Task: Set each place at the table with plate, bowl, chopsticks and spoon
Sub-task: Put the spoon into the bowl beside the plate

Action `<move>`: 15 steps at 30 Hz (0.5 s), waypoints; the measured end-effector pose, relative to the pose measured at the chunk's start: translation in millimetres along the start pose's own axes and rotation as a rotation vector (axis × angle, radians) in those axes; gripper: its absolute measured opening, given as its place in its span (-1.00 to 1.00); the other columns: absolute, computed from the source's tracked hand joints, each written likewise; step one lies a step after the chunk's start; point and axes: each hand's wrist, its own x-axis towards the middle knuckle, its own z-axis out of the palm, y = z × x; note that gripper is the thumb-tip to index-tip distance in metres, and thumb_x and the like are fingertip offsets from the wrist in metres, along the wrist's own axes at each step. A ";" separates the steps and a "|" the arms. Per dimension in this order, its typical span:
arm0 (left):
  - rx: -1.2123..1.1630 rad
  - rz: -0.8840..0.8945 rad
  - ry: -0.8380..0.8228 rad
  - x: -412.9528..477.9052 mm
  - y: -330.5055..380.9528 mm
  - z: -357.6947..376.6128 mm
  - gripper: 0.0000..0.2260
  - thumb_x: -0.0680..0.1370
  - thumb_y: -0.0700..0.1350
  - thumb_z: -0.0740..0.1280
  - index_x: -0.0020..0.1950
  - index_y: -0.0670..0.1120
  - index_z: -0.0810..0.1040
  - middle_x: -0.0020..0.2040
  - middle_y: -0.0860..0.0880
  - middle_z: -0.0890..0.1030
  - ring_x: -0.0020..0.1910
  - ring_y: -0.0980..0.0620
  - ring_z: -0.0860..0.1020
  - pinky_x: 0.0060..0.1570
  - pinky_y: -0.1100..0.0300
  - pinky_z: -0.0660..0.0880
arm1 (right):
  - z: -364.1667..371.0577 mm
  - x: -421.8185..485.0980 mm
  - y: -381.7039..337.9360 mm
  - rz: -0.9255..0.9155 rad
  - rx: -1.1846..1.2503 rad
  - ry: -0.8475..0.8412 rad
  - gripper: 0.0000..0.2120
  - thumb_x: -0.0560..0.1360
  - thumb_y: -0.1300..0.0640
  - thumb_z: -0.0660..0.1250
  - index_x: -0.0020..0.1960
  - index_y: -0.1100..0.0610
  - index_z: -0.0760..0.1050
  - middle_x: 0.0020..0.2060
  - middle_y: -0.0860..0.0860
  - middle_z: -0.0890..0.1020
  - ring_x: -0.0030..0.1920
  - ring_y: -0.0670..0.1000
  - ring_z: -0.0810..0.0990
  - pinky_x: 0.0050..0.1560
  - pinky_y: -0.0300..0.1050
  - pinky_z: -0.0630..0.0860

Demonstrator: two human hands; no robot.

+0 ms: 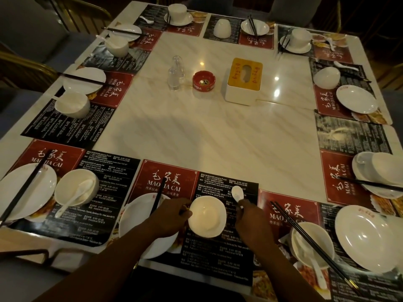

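At the near middle place a white bowl [206, 216] stands upright on the red-and-black placemat [168, 179]. My left hand [168, 216] rests over a white plate [133, 225] and grips the bowl's left rim; black chopsticks [157, 198] lie on that plate, partly hidden under the hand. My right hand [250, 221] holds a white spoon [237, 194] by its handle, just right of the bowl, with the spoon's scoop pointing away from me.
Other places around the marble table [207, 131] hold white plates, bowls, spoons and chopsticks, several bowls upside down. A tissue box [244, 81], red ashtray [204, 81] and glass bottle [176, 73] stand in the middle. Chairs ring the table.
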 end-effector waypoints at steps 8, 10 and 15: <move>0.037 0.019 -0.012 -0.7 4.4 -1.4 -0.80 0.62 -0.10 0.29 0.23 -0.02 0.57 0.06 0.04 0.63 0.01 0.13 0.60 0.06 0.08 0.59 | 7.5 0.9 15.1 0.090 -0.199 -0.096 -0.75 0.50 0.18 0.38 0.15 0.12 0.46 0.04 0.07 0.58 -0.03 0.04 0.57 -0.05 -0.10 0.56; 0.025 0.028 -0.026 -0.4 5.4 -2.8 -0.79 0.63 -0.11 0.28 0.24 -0.02 0.57 0.05 0.04 0.64 -0.03 0.11 0.62 0.03 0.07 0.61 | 3.5 0.8 13.3 0.157 -0.023 -0.110 -0.88 0.50 0.16 0.41 0.01 0.10 0.51 -0.08 0.05 0.63 -0.16 -0.02 0.57 -0.15 -0.11 0.56; -0.031 0.023 0.033 2.2 4.2 -7.5 -0.86 0.64 -0.09 0.25 0.11 -0.04 0.60 -0.08 0.02 0.66 -0.12 0.05 0.65 -0.03 -0.01 0.64 | -24.3 -26.3 -6.8 0.195 0.423 -0.070 -0.87 0.49 0.07 0.48 -0.16 -0.03 0.54 -0.28 -0.08 0.66 -0.33 -0.19 0.61 -0.39 -0.34 0.44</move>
